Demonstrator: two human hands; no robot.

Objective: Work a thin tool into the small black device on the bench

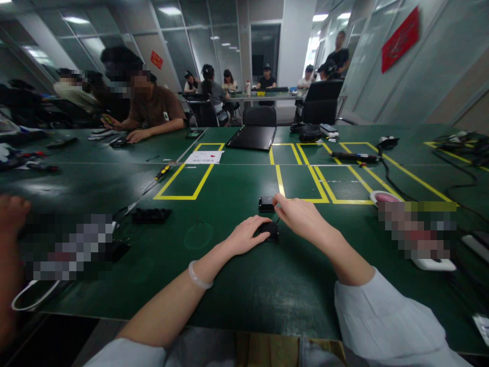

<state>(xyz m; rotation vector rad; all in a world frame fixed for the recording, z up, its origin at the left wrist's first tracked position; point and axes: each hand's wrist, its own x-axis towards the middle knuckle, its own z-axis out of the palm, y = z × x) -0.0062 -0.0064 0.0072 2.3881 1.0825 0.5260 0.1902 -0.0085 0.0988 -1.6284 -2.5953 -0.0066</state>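
Observation:
Near the middle of the green table, my left hand (248, 235) has its fingers round the side of a small black part (270, 232), which rests on the surface. My right hand (300, 213) is just above and to the right, fingertips pinched together on a thin dark tool (277, 221) that points down at the black part. The tool's tip is too small to make out. Directly behind, close to my right fingertips, sits a second small black box (266, 204).
On the green table (229, 285) are a black ribbed piece (151, 215), a yellow-black screwdriver (162, 173), a white paper (204, 157), a black panel (252, 137), and a black cylindrical tool with a cable (355, 157). A person's arm (11, 219) is at the left edge.

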